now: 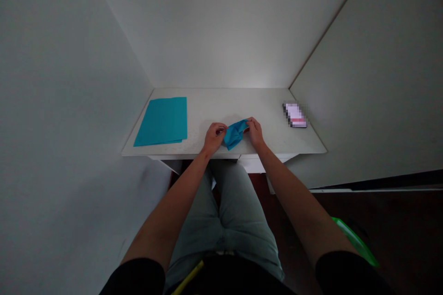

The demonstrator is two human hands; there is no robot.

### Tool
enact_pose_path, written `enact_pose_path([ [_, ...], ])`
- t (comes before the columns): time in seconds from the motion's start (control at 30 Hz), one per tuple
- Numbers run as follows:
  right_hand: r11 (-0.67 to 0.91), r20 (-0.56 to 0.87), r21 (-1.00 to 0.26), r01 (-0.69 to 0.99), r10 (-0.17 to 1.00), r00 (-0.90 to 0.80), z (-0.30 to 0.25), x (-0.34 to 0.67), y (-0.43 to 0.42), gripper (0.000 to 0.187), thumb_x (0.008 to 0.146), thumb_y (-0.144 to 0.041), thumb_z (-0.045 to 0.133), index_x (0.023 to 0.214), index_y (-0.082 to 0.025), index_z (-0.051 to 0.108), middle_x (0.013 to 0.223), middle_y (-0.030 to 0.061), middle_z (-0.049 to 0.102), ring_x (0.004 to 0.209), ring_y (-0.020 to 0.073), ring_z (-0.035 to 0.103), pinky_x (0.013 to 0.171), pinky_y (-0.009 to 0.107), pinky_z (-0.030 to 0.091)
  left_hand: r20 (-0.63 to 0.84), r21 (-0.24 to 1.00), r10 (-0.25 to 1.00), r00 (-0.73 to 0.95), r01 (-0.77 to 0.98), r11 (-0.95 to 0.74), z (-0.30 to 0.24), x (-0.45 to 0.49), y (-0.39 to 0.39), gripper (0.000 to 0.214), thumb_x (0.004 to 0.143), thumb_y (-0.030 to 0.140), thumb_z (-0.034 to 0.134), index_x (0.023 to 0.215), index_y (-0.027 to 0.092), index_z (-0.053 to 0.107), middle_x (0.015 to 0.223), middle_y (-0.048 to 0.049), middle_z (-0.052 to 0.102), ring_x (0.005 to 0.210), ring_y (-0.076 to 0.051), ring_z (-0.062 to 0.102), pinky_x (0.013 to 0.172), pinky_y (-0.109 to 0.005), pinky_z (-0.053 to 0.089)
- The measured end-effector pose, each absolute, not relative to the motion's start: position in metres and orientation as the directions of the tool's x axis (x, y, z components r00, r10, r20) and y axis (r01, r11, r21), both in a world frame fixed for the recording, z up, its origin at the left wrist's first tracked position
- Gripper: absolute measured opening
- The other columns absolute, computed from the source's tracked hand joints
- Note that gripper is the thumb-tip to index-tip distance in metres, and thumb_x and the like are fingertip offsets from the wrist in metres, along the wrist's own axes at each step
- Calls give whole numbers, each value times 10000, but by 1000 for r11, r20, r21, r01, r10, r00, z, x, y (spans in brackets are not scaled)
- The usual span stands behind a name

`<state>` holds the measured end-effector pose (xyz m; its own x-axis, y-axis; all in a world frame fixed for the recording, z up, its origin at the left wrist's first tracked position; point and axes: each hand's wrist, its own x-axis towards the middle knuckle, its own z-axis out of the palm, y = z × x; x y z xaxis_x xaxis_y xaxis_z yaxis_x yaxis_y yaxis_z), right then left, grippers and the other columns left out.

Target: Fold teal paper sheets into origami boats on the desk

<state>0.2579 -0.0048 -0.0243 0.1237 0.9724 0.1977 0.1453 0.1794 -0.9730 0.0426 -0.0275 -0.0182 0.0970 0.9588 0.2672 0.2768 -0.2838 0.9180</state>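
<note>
A small piece of folded blue paper (pixel 234 134) is held between my two hands, over the front middle of the white table. My left hand (pixel 215 137) pinches its left edge, fingers curled. On the opposite side, my right hand (pixel 254 132) grips the upper right corner with thumb and fingers closed. The paper looks creased and tilted, with a point hanging toward me. Whether it touches the tabletop I cannot tell. Flat blue sheets of paper (pixel 162 122) lie stacked to the left of my hands, their edges slightly out of line.
The white table (pixel 207 101) stands against walls at the back and both sides. A phone (pixel 295 115), blurred out, lies at its right end. Below the front edge are drawer fronts (pixel 254 163). A green object (pixel 355 240) is on the dark floor at lower right.
</note>
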Motion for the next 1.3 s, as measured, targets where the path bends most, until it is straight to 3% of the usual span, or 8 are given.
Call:
enact_pose_path([
  [0.07, 207, 226, -970, 130, 962, 154, -24, 256, -5, 312, 913, -559, 578, 816, -264, 547, 801, 5, 604, 731, 201, 599, 624, 344, 560, 268, 901, 955, 127, 319, -295, -10, 41, -27, 172, 975, 155, 613, 999, 190, 780, 1279, -110, 672, 1155, -203, 704, 974, -341, 601],
  [0.17, 251, 270, -961, 116, 942, 200, -24, 254, -5, 351, 880, -600, 646, 836, -263, 561, 852, 9, 605, 768, 198, 610, 576, 314, 550, 258, 820, 947, 192, 474, -320, 10, 45, -30, 236, 980, 150, 608, 1106, 218, 796, 1351, -99, 652, 1220, -205, 683, 1014, -341, 590],
  [0.3, 228, 243, -968, 103, 955, 169, -24, 254, -5, 397, 891, -650, 651, 841, -268, 554, 763, -4, 608, 744, 200, 632, 572, 308, 551, 216, 558, 938, 269, 755, -345, 40, 64, -37, 469, 890, 360, 823, 1326, 223, 715, 1429, -115, 630, 1282, -286, 657, 1105, -417, 540],
  [0.4, 209, 221, -974, 92, 963, 153, -22, 254, -6, 432, 901, -678, 636, 816, -271, 520, 745, -7, 617, 733, 201, 656, 556, 299, 537, 139, 422, 948, 288, 848, -320, 55, 79, -39, 553, 893, 402, 819, 1385, 204, 660, 1452, -143, 615, 1240, -310, 676, 1043, -420, 557],
  [0.6, 217, 222, -975, 48, 956, 193, -20, 253, -7, 417, 905, -644, 637, 788, -270, 496, 662, -29, 608, 605, 166, 610, 529, 277, 499, 73, 463, 955, 289, 838, -289, 63, 69, -31, 323, 1020, 314, 635, 1332, 259, 702, 1384, -86, 676, 1172, -254, 699, 987, -356, 570],
  [0.8, 152, 152, -988, 12, 976, 157, -21, 253, -7, 386, 920, -629, 583, 799, -275, 486, 576, -34, 593, 548, 178, 616, 559, 304, 527, 90, 362, 948, 304, 877, -316, 64, 51, -32, 381, 1022, 148, 521, 1254, 314, 773, 1473, -38, 632, 1174, -233, 701, 996, -369, 575],
  [1.07, 145, 138, -989, -20, 969, 206, -17, 257, -9, 423, 925, -674, 530, 797, -285, 425, 643, -32, 522, 598, 198, 602, 578, 349, 552, 115, 212, 938, 327, 914, -345, 64, 52, -39, 269, 985, 353, 676, 1198, 279, 820, 1590, -100, 539, 1374, -325, 584, 1139, -495, 500],
  [1.3, 173, 179, -984, 47, 950, 256, -23, 254, -6, 452, 956, -729, 497, 870, -289, 437, 653, -38, 516, 613, 200, 583, 595, 341, 520, 25, 187, 943, 332, 925, -331, 50, 41, -41, 434, 944, 482, 748, 1337, 297, 751, 1626, -110, 511, 1379, -350, 588, 1126, -485, 504],
])
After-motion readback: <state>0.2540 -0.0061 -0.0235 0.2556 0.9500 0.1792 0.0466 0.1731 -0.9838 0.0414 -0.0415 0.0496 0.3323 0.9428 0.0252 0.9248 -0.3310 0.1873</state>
